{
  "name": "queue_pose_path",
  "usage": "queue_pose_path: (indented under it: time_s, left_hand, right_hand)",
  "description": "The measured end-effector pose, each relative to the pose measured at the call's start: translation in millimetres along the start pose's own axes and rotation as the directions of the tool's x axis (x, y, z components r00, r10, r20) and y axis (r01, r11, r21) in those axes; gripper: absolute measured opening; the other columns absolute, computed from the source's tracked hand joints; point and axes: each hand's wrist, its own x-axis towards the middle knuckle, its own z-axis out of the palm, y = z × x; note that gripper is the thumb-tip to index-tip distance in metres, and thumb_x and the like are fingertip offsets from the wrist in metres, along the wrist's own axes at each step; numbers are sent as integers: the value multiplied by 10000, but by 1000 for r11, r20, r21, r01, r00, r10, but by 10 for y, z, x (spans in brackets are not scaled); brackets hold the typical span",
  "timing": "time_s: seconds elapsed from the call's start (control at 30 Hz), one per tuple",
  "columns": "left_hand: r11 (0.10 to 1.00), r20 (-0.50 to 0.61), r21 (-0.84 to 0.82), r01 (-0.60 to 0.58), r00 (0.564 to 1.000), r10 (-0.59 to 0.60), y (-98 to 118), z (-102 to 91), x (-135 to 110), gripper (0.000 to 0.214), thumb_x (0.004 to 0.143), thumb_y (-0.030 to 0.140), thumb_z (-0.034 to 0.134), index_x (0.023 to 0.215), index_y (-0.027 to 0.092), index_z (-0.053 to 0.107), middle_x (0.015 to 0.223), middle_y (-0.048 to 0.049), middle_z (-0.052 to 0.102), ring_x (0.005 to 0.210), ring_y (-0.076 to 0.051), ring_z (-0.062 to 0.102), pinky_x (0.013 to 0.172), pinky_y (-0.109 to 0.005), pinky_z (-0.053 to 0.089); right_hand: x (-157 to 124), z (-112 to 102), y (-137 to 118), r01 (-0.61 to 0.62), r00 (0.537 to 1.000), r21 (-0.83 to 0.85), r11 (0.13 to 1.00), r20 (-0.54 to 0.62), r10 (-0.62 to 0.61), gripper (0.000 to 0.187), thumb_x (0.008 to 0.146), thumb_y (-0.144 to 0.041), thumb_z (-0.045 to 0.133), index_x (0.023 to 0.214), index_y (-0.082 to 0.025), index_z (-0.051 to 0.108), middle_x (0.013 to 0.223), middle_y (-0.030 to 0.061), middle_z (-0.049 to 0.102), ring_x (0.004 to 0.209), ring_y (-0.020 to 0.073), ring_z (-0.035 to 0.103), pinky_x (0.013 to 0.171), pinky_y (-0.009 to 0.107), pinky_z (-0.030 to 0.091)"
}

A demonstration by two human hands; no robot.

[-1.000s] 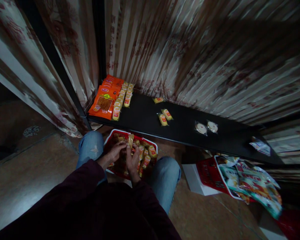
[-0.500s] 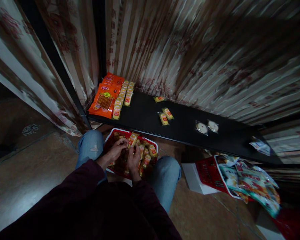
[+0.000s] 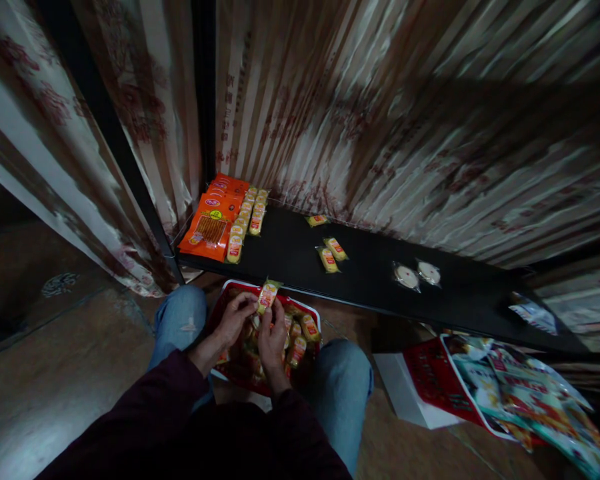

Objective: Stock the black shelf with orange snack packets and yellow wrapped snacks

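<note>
Both my hands are at one small yellow wrapped snack cake, held up over a red basket. My left hand pinches its left edge with closed fingers. From the right and below, my right hand grips the same pack between thumb and fingers. Several more yellow wrapped cakes lie loose in the basket between my knees. On the black shelf in front, matching cakes stand in two rows beside orange snack bags.
Two loose yellow cakes and another pack lie mid-shelf. Two round white packs sit farther right, then a blue-and-white packet. At right, a second red basket of bagged snacks rests on a white box. Curtains hang behind.
The view has tilted, so the shelf and baskets sit lower in the picture. Both hands still hold the yellow cake, now turned slightly more upright.
</note>
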Motion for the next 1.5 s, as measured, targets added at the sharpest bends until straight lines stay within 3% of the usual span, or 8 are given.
queue_pose_path:
  time_s: [0.37,0.57,0.83,0.93,1.3,1.5]
  left_hand:
    - [947,-57,250,-201,973,222,149,74,196,199,727,283,639,905,193,631,883,-19,630,840,-157,586,812,-294,465]
    - [795,-48,489,-360,899,436,218,125,329,230,750,162,580,958,222,658,985,-45,622,947,-185,566,903,-323,435]
    - [635,-18,652,-415,828,560,315,237,518,339,825,139,460,1127,200,601,1165,-101,554,1109,-211,521,1017,-369,390]
    - [599,5,689,-409,829,560,344,278,618,370,855,164,413,1192,163,566,1241,-130,514,1155,-218,500,1053,-382,366]
    - [670,4,590,-450,832,555,355,358,846,477,922,443,349,1283,184,523,1389,-115,466,1344,-232,355,1142,-404,258]
    - [665,28,574,-477,823,567,330,341,966,515,904,482,382,1301,186,523,1431,-107,446,1381,-239,309,1167,-408,197]
  right_hand:
    - [355,84,-162,99,995,-13,995,7,-99,453,916,-418,354,1181,-145,601,1132,144,652,1048,221,592,927,370,445]
    - [548,152,-203,115,993,-4,993,21,-115,435,914,-394,376,1213,-152,581,1149,133,645,1036,210,597,913,351,450]
    - [901,325,-344,140,990,15,990,31,-141,407,888,-360,418,1180,-138,594,1139,132,645,1027,210,592,924,349,443]
    - [1038,388,-364,150,988,31,988,33,-150,398,885,-345,418,1177,-137,590,1140,126,643,1022,204,593,930,348,443]
    - [1416,584,-361,175,984,60,983,27,-177,375,860,-298,437,1159,-139,596,1147,122,652,1008,203,611,942,355,452]
    - [1560,680,-322,184,981,76,980,42,-187,379,838,-260,436,1159,-145,601,1149,108,661,1020,197,618,945,350,459]
